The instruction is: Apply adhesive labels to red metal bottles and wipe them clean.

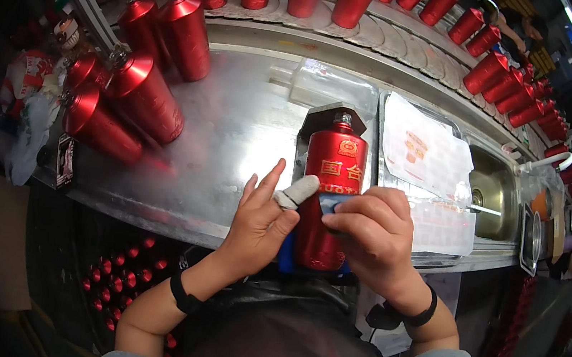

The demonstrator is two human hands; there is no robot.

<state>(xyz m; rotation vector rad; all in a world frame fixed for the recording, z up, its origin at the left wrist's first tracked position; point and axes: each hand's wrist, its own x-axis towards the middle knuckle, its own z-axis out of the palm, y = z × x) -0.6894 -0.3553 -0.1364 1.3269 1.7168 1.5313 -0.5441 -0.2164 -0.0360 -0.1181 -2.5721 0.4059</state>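
Note:
A red bottle (331, 177) with gold characters lies in front of me on a dark holder at the steel bench's near edge. My left hand (260, 222) rests against the bottle's left side, its thumb wrapped in white tape pressing on the bottle, the other fingers spread. My right hand (373, 242) covers the bottle's lower right and pinches a small blue piece (332, 203) against the bottle's front. Both wrists wear black bands.
Several red bottles (140, 91) stand at the bench's left, and more ride the conveyor (363, 33) behind. A clear tray holding a printed sheet (423, 150), a steel sink (494, 191) and a white tap lie to the right. Crated red caps sit below left.

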